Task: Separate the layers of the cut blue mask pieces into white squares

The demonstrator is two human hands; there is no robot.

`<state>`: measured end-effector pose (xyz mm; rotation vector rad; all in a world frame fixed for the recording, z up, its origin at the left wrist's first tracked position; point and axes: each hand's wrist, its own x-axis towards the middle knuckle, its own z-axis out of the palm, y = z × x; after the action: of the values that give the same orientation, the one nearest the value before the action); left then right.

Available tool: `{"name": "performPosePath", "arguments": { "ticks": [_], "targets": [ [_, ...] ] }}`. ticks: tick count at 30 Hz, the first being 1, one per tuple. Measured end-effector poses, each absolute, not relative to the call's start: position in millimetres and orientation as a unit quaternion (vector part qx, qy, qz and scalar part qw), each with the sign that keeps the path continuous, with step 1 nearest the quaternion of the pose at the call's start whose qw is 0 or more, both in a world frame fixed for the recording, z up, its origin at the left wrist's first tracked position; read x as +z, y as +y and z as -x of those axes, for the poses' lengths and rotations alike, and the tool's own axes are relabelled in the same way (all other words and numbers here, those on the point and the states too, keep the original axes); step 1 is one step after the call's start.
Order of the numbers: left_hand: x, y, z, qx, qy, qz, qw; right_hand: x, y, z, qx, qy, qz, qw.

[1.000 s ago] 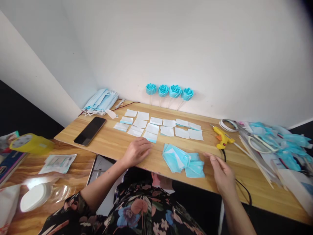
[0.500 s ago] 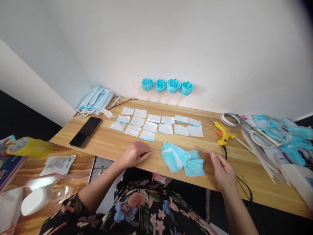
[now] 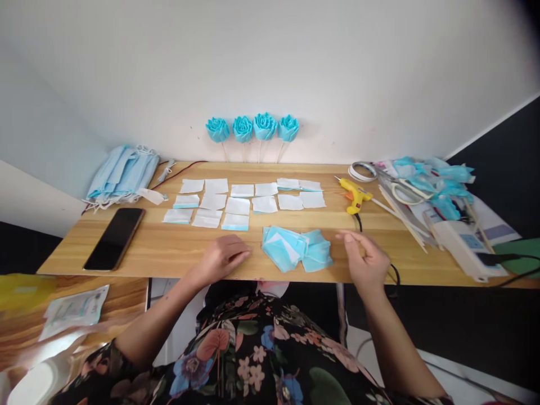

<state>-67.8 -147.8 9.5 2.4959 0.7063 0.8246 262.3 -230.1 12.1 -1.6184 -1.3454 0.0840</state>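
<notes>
Left hand (image 3: 223, 260) is resting with fingers curled, palm hidden; cannot tell if gripping anything. Right hand (image 3: 366, 260) is showing half-open fingers, holding nothing visible. Blue fabric pieces (image 3: 292, 248) are lying overlapped between. Near left, blurred white lid (image 3: 36, 382) is sitting partly off-frame.

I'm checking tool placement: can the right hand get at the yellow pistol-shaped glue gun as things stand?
Probably yes. The bare right hand appears to hold nothing, and the yellow pistol-shaped glue gun lies just beyond it, with nothing standing between; only its black cord passes behind the hand.
</notes>
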Motion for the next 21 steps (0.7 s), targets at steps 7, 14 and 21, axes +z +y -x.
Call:
{"name": "performPosePath", "arguments": {
  "ticks": [7,14,21],
  "targets": [
    [40.0,-135.1,30.4,0.307,0.253,-0.864,0.307,42.8,-238.5,-214.4,0.014,-0.823,0.491,0.287],
    [40.4,-113.5,-8.4,0.287,0.232,-0.877,0.307,22.0,-239.4,-200.8,0.031,-0.847,0.475,0.235],
    [43.4,-107.1,0.3,0.215,0.227,-0.896,0.316,20.2,-234.9,-198.4,0.059,-0.825,0.488,0.279]
  ]
}}
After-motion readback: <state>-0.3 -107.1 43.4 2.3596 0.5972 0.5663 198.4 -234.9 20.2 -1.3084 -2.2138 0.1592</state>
